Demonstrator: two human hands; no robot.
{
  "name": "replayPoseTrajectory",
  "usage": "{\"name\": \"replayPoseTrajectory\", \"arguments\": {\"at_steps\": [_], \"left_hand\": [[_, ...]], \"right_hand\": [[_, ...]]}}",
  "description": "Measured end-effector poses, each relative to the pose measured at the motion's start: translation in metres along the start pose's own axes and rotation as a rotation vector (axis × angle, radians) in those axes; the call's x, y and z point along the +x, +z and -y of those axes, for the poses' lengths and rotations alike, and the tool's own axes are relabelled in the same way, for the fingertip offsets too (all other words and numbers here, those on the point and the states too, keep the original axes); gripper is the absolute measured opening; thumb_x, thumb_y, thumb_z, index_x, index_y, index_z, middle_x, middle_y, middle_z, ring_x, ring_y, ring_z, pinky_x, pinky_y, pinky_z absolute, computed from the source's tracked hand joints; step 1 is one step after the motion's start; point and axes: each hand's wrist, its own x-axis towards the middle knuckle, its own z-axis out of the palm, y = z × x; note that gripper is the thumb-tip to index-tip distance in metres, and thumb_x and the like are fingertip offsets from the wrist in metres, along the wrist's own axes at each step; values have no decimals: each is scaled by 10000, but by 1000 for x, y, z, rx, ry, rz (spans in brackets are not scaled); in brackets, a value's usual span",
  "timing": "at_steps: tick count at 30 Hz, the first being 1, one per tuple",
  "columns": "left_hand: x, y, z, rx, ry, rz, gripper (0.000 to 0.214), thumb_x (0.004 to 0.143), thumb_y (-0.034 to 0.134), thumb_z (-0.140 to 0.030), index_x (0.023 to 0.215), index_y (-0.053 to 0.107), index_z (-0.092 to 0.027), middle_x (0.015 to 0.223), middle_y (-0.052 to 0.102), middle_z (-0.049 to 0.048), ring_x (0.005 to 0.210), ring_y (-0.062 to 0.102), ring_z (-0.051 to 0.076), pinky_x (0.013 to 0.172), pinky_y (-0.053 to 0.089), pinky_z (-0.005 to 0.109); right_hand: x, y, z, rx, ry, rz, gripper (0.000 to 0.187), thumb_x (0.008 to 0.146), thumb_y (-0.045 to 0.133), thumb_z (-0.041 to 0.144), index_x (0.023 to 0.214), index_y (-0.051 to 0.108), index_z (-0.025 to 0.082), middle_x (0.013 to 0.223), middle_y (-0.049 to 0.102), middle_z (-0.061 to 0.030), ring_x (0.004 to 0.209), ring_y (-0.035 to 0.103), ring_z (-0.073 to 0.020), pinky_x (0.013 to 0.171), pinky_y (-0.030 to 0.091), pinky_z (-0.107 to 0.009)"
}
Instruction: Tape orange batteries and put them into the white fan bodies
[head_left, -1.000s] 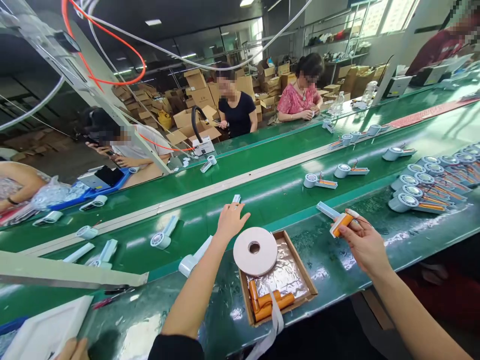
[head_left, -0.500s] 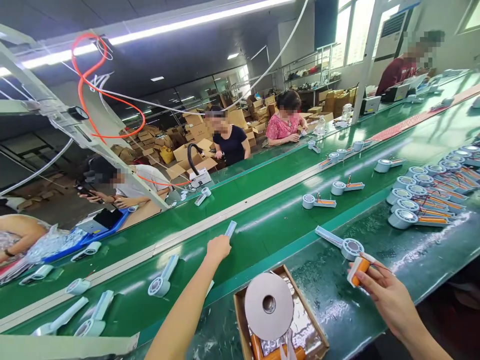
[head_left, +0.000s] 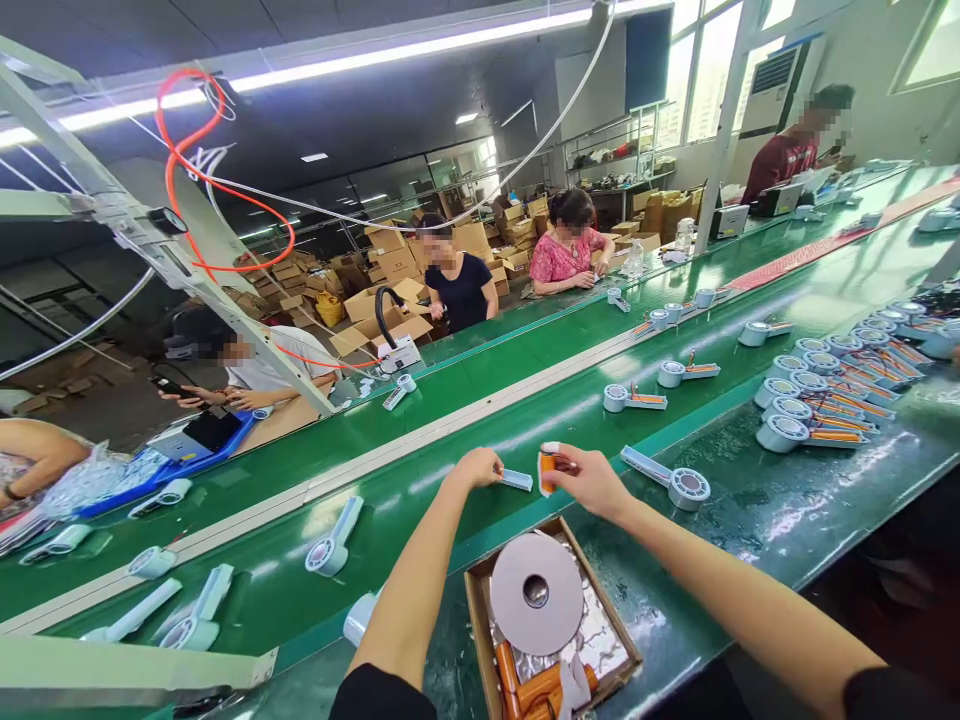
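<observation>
left grip (head_left: 476, 468): pinched shut on one end of a pale blue cover strip (head_left: 517, 481), low over the green belt (head_left: 525, 420)
right grip (head_left: 592, 482): closed round an orange battery (head_left: 549, 468), upright, just beside that strip
below: cardboard tray (head_left: 476, 630) with a tape roll (head_left: 536, 593)
right: fan part (head_left: 686, 488) lying on the tabletop (head_left: 750, 520)
</observation>
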Motion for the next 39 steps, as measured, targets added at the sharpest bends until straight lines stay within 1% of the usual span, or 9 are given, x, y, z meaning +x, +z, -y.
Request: {"name": "replayPoseTrajectory", "arguments": {"at_steps": [3,7,15,22,26,30,34,37,39], "left_hand": [[-1,-3,6,-46,6,-31,333,980,636,-416,1201,655,-168,1210,671,82,1053,664,211,923,581,425],[2,5,1,-79,-36,-114,339,985,629,-410,1227,644,-173,1236,662,91,1081,659,214,939,577,437],[17,17,-16,-166,-131,-236,351,987,625,-409,1252,635,-180,1284,644,100,1126,644,226,970,565,459],[9,6,-27,-271,-117,-322,338,987,628,-404,1236,642,-176,1255,656,95,1094,656,216,951,575,445],[-34,10,-45,-329,-100,-487,375,990,620,-384,1297,616,-170,1355,618,112,1226,610,257,1044,521,509],[-108,56,-68,-382,-57,-618,337,1034,477,-337,1288,646,-193,1364,643,96,1295,568,222,1145,439,430],[-165,111,-83,-475,-40,-564,554,814,742,-446,1311,671,-212,1384,654,112,1314,553,318,1156,420,490],[-184,129,-89,-737,-30,-617,599,700,796,-334,1278,695,-212,1393,655,119,1395,480,370,1231,297,557],[-192,132,-89,-912,-37,-652,523,684,780,-280,1198,711,-218,1309,696,109,1323,549,350,1199,345,544]], "right_hand": [[38,24,-6,-297,-31,125,296,946,598,355,1196,695,230,908,775,-36,851,710,-207,844,539,-328],[66,41,-15,-540,-44,266,229,938,671,336,1130,718,220,1025,779,-83,968,710,-244,869,485,-311],[74,47,-26,-902,-17,459,337,1019,620,395,1269,646,171,1161,707,-88,1029,693,-233,940,560,-457],[81,60,-21,-1017,3,539,367,1005,647,391,1297,626,168,1289,648,-105,1110,664,-250,947,575,-475],[87,69,-13,-1015,-14,546,356,998,659,376,1284,632,166,1289,648,-104,1106,664,-248,941,579,-469],[82,58,-18,-902,-72,484,320,1005,651,381,1236,653,160,1236,673,-93,1070,678,-231,930,583,-455],[68,45,-27,-719,-105,371,177,1004,627,288,1069,726,157,1088,743,-84,1042,704,-242,962,554,-438],[55,41,-30,-554,-109,268,185,954,622,194,1085,748,162,1178,746,-126,1169,668,-279,1052,489,-426],[42,38,-31,-439,-91,194,266,962,578,196,1182,723,165,1276,713,-143,1244,626,-277,1094,455,-431]]}}
